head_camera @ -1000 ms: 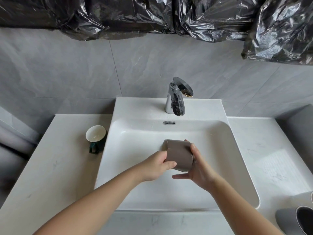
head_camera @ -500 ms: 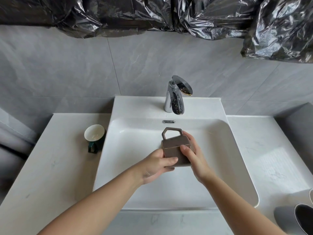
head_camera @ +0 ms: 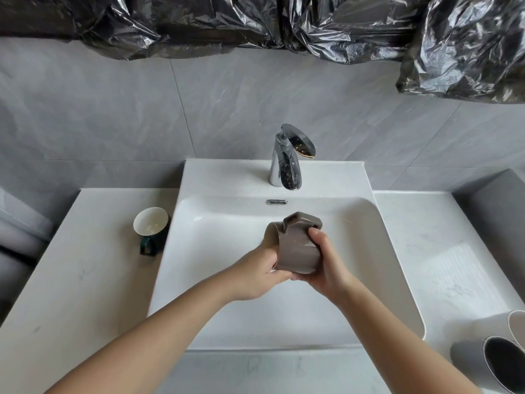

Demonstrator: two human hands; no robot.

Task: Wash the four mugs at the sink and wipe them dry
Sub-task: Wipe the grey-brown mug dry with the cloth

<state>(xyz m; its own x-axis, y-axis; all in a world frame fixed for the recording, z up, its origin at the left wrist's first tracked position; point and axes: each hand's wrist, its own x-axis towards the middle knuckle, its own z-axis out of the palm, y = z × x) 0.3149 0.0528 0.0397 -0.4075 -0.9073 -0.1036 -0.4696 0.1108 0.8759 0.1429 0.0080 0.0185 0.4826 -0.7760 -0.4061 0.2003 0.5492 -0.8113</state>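
Note:
A brown mug [head_camera: 297, 248] lies on its side in the air over the white sink basin [head_camera: 216, 280], its angular handle turned up toward the faucet. My left hand [head_camera: 261, 273] grips the mug at its open end on the left. My right hand [head_camera: 326, 265] curls round its right side and base, fingers over the top. A dark green mug with a white inside [head_camera: 150, 227] stands upright on the counter left of the basin. At the bottom right corner lie a grey mug [head_camera: 483, 365] and part of a white mug [head_camera: 515, 325], both on their sides.
A chrome faucet [head_camera: 285, 163] stands at the back of the basin; no water is visibly running. A white cloth [head_camera: 451, 274] lies flat on the right counter. Black plastic sheeting [head_camera: 312, 24] hangs along the wall above. A grey ledge [head_camera: 494, 211] borders the right counter.
The brown mug has been turned in both hands: its handle came up and round toward the faucet, and its open end now faces left. The right hand's fingers shifted over the top.

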